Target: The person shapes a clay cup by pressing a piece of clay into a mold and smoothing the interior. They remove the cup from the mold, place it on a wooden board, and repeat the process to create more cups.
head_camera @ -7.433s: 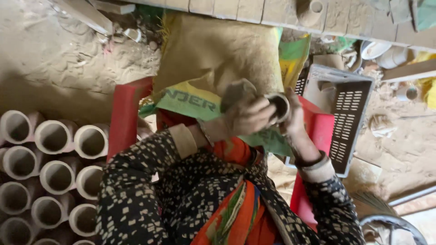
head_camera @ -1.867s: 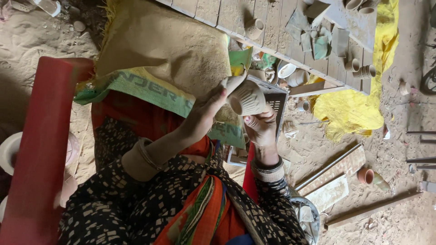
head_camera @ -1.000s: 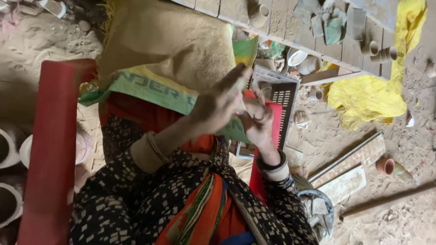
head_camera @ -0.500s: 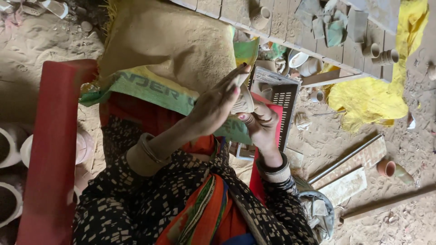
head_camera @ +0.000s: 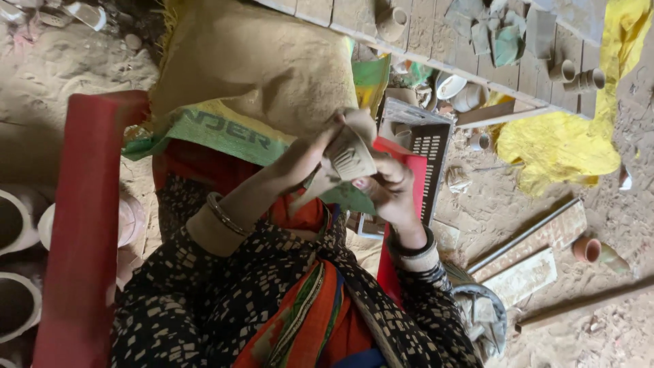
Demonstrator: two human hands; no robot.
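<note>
A small pale clay cup (head_camera: 352, 155) with scratched lines on its side is held up over my lap. My right hand (head_camera: 390, 193) grips it from below and from the right, fingers curled round its base. My left hand (head_camera: 315, 148) comes in from the left and lies against the cup's side and top, fingers stretched over it. A beige scrap of cloth (head_camera: 310, 193) hangs down under that hand. A tan and green woven sack (head_camera: 252, 75) covers my knees behind the cup.
I sit in a red plastic chair (head_camera: 85, 218). White-rimmed clay pots (head_camera: 17, 225) lie at the left. A perforated plastic crate (head_camera: 426, 146) stands beyond my right hand. A wooden board (head_camera: 443, 24) carries small cups, beside a yellow cloth (head_camera: 555, 146). A terracotta cup (head_camera: 586, 249) lies on the sand.
The cup has been turned between my hands over the last seconds. My left hand has slid up over its side and top. The view has swung away from the pots on the left.
</note>
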